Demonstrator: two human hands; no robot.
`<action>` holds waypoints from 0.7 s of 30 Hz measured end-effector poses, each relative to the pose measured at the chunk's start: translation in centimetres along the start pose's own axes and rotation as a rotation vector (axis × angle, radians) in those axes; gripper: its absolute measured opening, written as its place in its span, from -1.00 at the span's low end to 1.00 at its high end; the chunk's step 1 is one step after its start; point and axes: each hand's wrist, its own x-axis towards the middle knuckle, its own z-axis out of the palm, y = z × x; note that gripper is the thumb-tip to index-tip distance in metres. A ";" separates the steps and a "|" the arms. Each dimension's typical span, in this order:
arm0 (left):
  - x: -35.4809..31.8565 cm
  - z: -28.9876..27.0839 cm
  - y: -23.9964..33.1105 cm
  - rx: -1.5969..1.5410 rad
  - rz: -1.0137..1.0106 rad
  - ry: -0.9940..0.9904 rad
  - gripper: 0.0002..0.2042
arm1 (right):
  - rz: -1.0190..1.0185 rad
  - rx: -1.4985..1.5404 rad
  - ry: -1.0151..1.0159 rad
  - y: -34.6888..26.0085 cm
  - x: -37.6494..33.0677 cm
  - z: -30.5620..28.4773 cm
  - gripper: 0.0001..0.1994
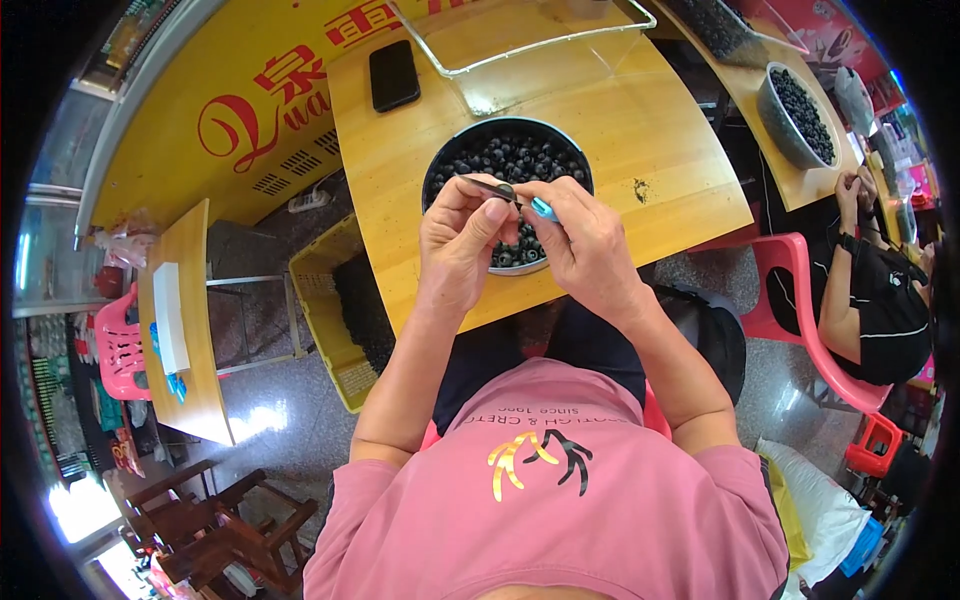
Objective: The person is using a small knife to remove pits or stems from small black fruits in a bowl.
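Both hands meet above a round metal bowl point(508, 121) filled with small black round pieces point(515, 150), some with pale ring-like ends. My left hand point(455, 240) is closed, thumb and fingers pinching a slim dark piece point(488, 186). Closed beside it, my right hand point(585, 238) grips a small light-blue thing point(543, 208), of which only a short end shows. The fingertips of the two hands come close together where the dark piece ends. Fingers hide the rest of both held things, so their exact kinds cannot be made out.
A black phone point(394, 76) and a clear, pale-rimmed tray point(540, 65) lie on the wooden table point(660, 150). Below its left edge stands a yellow crate point(325, 290) with dark contents. To the right, another person point(870, 300) sits near a second bowl of black pieces point(800, 115).
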 end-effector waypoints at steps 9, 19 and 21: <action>-0.6 -1.1 0.2 0.071 0.157 -0.126 -0.87 | 0.495 0.337 -0.161 1.8 0.2 -0.8 -0.77; -0.7 -0.1 -0.2 -0.049 0.038 0.081 -0.86 | -0.001 0.001 -0.043 -0.9 0.5 -0.5 -0.77; -0.7 0.0 -0.1 -0.059 0.040 0.067 -0.85 | -0.008 -0.044 -0.039 -0.8 0.5 -0.4 -0.75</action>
